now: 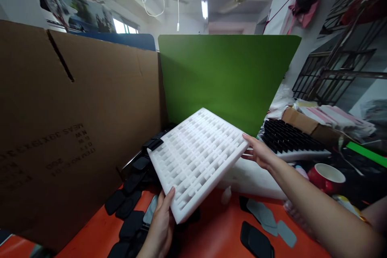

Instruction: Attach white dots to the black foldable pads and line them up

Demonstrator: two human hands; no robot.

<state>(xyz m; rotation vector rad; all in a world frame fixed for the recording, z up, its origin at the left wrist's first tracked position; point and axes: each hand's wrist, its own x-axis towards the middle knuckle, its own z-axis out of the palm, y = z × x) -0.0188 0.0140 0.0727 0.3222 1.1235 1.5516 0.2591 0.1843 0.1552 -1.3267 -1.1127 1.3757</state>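
Note:
A white foam tray (pixel 199 157) with rows of slots is held tilted above the table. My left hand (pixel 161 221) grips its near left corner, thumb on top. At its right corner my right hand (pixel 256 151) holds the edge, thumb on top and fingers underneath. The slots that show have nothing in them. Black flat pieces (pixel 131 225) lie in a heap on the orange table surface (pixel 211 234), left of and behind the tray. Grey pieces (pixel 263 213) and black ones (pixel 256 240) lie at the right.
A large cardboard box (pixel 75 129) stands at the left, and a green panel (pixel 223 76) at the back. On the right are a foam tray filled with black pieces (pixel 290 137), a red mug (pixel 325 179) and part of another person's arm (pixel 376 215).

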